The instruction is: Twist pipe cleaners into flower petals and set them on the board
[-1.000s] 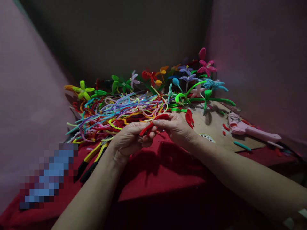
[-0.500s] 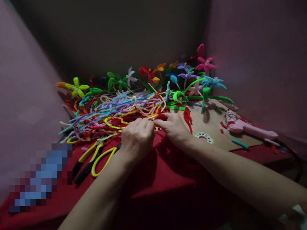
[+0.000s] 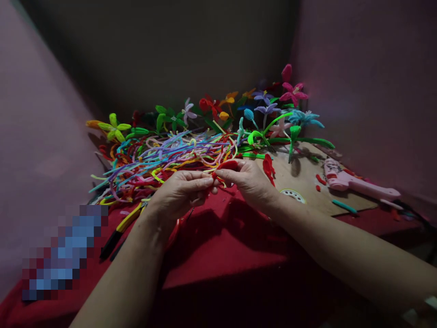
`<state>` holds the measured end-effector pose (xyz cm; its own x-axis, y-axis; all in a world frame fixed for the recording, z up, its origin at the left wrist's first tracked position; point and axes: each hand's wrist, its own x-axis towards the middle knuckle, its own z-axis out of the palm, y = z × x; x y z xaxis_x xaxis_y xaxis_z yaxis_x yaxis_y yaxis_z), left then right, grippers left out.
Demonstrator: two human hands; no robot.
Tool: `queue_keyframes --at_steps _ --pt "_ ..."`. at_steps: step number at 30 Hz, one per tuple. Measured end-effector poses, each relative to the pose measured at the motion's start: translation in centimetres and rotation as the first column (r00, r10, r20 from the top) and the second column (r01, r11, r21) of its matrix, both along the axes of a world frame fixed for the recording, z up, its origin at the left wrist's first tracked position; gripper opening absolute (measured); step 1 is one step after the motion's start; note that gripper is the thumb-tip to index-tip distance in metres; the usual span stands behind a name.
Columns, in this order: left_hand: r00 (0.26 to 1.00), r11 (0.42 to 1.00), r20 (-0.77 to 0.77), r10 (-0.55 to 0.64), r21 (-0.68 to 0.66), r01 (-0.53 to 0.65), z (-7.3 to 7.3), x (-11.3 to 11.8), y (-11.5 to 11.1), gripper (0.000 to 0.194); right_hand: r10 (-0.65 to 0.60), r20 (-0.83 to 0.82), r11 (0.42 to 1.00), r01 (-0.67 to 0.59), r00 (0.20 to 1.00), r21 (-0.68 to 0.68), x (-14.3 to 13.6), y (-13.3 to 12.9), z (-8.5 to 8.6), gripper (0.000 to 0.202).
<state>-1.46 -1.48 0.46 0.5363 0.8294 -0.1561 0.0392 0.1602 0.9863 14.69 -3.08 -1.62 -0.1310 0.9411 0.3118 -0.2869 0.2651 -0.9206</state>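
A red fuzzy pipe-cleaner piece (image 3: pixel 227 164) bends in a loop above the red cloth. My right hand (image 3: pixel 251 183) pinches it between thumb and fingers. From the other side, my left hand (image 3: pixel 182 189) closes thumb and fingertips on its lower end, the two hands almost meeting. Just behind them spreads a heap of loose pipe cleaners (image 3: pixel 170 157) in many colours. To the right of my right hand, another red pipe-cleaner piece (image 3: pixel 269 168) lies on a brown board (image 3: pixel 307 168). My left forearm partly covers yellow-and-black pliers (image 3: pixel 128 218).
Several pipe-cleaner flowers (image 3: pixel 266 109) stand along the back. A pink handled tool (image 3: pixel 362 186) rests on the board's right side, near a short teal piece (image 3: pixel 344 206) and a white ring with holes (image 3: pixel 292 196). A pixelated blue patch (image 3: pixel 70 250) covers something at left.
My left hand has turned from a back-up fist to a pinch with its thumb side showing. Its forearm has shifted left, covering the yellow loop handle. The right hand keeps its pinch.
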Motion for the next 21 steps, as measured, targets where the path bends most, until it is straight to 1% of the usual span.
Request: queue_keyframes --at_steps 5,7,9,11,12,13,14,15,16,17,18,19,20,21 --pt "0.999 0.999 0.007 -0.033 -0.029 0.033 0.0 -0.2 0.1 0.014 0.067 0.026 0.998 -0.067 0.997 -0.001 0.1 -0.3 0.3 0.01" --pt "0.999 0.998 -0.014 -0.049 -0.027 0.049 0.0 -0.4 0.2 0.015 0.07 0.033 0.998 -0.07 0.997 -0.007 0.1 -0.4 0.4 0.011" --pt "0.997 0.999 -0.061 -0.053 0.003 0.053 0.1 -0.5 0.2 0.016 0.059 0.043 0.998 -0.058 0.997 -0.007 0.1 -0.5 0.5 0.01" --pt "0.988 0.995 -0.148 -0.034 0.083 0.047 0.3 -0.3 0.0 0.019 0.028 0.076 1.0 -0.028 0.997 -0.002 0.0 -0.5 0.4 0.009" --pt "0.978 0.987 -0.209 -0.005 0.156 0.039 0.3 -0.1 -0.1 0.02 0.006 0.098 1.0 -0.006 0.995 -0.002 0.0 -0.4 0.2 0.007" --pt "0.958 0.964 -0.284 0.047 0.265 0.031 0.3 0.2 -0.3 0.021 -0.022 0.124 1.0 0.023 0.992 -0.004 -0.1 -0.3 0.0 0.006" --pt "0.922 0.911 -0.364 0.131 0.411 0.033 0.1 0.6 -0.6 0.021 -0.055 0.151 0.998 0.057 0.987 -0.007 -0.1 -0.2 -0.1 0.005" --pt "0.867 0.816 -0.43 0.253 0.576 0.048 -0.2 1.0 -0.8 0.02 -0.095 0.177 0.995 0.098 0.98 -0.008 -0.1 0.0 -0.3 0.005" --pt "0.792 0.679 -0.466 0.393 0.728 0.092 -0.6 1.4 -1.0 0.019 -0.133 0.197 0.99 0.137 0.971 -0.008 -0.2 0.1 -0.5 0.005" --pt "0.71 0.527 -0.468 0.527 0.835 0.159 -1.0 1.7 -1.2 0.019 -0.164 0.21 0.986 0.169 0.964 -0.008 -0.2 0.2 -0.6 0.006" --pt "0.635 0.395 -0.448 0.629 0.888 0.236 -1.4 2.0 -1.3 0.02 -0.183 0.213 0.982 0.189 0.96 -0.008 -0.2 0.3 -0.8 0.007" --pt "0.579 0.306 -0.428 0.694 0.903 0.301 -1.8 2.2 -1.4 0.021 -0.191 0.208 0.98 0.198 0.959 -0.011 -0.1 0.4 -0.8 0.009" --pt "0.547 0.264 -0.418 0.725 0.903 0.339 -2.0 2.3 -1.5 0.023 -0.187 0.194 0.981 0.194 0.963 -0.02 -0.1 0.5 -0.9 0.01" --pt "0.543 0.262 -0.416 0.73 0.903 0.34 -2.1 2.3 -1.5 0.023 -0.175 0.174 0.983 0.183 0.969 -0.032 0.0 0.6 -0.9 0.012"
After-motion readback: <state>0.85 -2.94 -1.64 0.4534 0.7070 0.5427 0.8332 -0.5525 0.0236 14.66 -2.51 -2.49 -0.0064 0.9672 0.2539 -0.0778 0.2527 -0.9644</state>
